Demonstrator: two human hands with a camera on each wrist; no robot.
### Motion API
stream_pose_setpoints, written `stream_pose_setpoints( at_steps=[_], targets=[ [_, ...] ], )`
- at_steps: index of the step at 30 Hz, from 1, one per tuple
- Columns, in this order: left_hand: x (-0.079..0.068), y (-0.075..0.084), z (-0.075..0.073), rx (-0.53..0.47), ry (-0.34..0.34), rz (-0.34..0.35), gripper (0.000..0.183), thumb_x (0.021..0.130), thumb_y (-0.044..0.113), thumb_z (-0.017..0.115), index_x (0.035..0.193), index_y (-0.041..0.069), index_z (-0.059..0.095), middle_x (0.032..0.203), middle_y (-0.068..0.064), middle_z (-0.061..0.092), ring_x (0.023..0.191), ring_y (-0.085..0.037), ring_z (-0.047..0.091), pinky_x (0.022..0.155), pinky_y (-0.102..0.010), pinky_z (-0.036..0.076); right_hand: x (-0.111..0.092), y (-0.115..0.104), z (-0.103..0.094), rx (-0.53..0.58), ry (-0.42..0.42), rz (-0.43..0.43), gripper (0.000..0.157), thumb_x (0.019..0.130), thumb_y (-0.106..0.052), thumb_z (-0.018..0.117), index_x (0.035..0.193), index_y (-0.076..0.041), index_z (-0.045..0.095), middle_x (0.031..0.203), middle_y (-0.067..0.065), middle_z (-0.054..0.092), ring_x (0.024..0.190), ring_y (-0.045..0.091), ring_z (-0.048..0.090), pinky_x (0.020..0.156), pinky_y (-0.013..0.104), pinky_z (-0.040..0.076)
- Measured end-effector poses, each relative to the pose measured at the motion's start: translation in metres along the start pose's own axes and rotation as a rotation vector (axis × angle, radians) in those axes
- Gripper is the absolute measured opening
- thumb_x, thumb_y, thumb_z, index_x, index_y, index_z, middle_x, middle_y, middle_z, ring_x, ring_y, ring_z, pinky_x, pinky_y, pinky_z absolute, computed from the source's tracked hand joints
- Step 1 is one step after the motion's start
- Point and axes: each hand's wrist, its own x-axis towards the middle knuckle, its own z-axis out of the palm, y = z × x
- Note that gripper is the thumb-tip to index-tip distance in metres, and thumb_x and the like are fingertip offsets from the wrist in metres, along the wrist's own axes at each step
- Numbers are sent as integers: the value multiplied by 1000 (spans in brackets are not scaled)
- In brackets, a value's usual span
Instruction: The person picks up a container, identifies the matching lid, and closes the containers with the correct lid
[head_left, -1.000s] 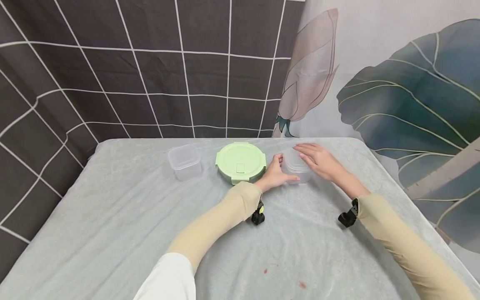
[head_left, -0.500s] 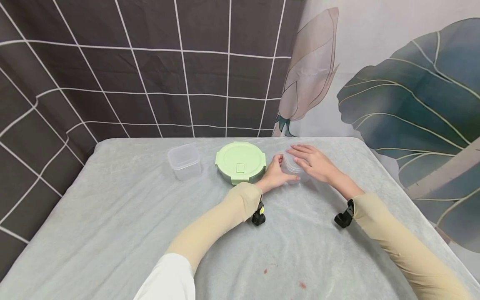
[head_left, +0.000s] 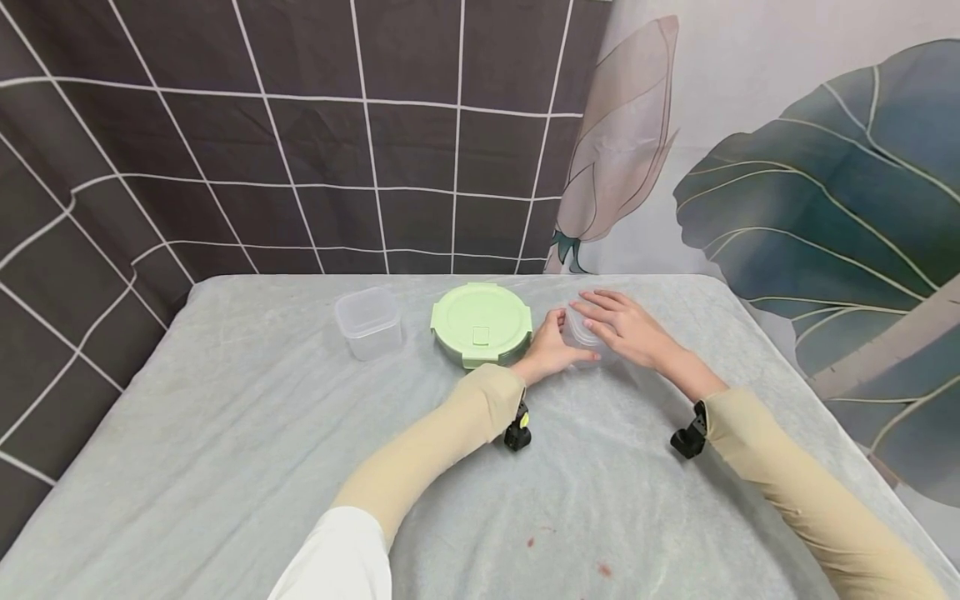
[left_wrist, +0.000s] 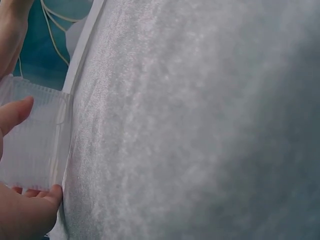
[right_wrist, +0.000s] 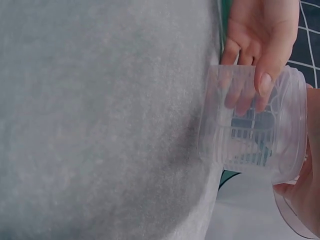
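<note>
In the head view, my left hand (head_left: 550,351) holds a clear square plastic food container (head_left: 578,334) at the back right of the table, thumb on the near side. The right wrist view shows that thumb pressed on the container's ribbed wall (right_wrist: 245,145), with the fingers seen through it on the far side. My right hand (head_left: 632,332) lies over the lid (right_wrist: 296,125), fingers extended across the top. Part of the lid is hidden beneath it. Close by my left hand is a round container with a light green lid (head_left: 482,319).
Another clear square container (head_left: 371,323) stands at the back left. A grey cloth (head_left: 247,433) covers the table, which ends at a dark gridded curtain (head_left: 315,142) and a leaf-printed curtain (head_left: 832,192).
My right hand has shifted a little left, further over the lid of the clear container. The left hand keeps its grip in the same spot.
</note>
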Motion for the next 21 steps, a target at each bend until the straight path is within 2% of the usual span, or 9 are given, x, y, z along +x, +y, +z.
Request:
stream_pose_setpoints(
  at_steps=[11,16,21],
  targets=[
    [2,-5,1,-46,4,14,88,68,26,78,137,11,26,137,-9,40,125,-20,42,105,-30,37,2,2,-2,-52,-16,-50,41,94,-30,44,132,-15,47,138,14,43,126,34,36,105,50,27],
    [3,-6,1,-60,-1,18,89,68,25,79,137,11,26,136,-8,40,125,-19,42,105,-31,37,4,5,-8,24,-62,-44,44,92,-32,48,132,-15,47,138,14,43,128,34,35,105,53,27],
    [4,-6,1,-57,-11,28,90,67,24,79,137,9,25,137,-8,40,125,-19,41,105,-31,37,5,10,-17,116,-135,-14,53,85,-37,58,132,-15,47,141,13,39,131,36,32,106,56,25]
  ],
)
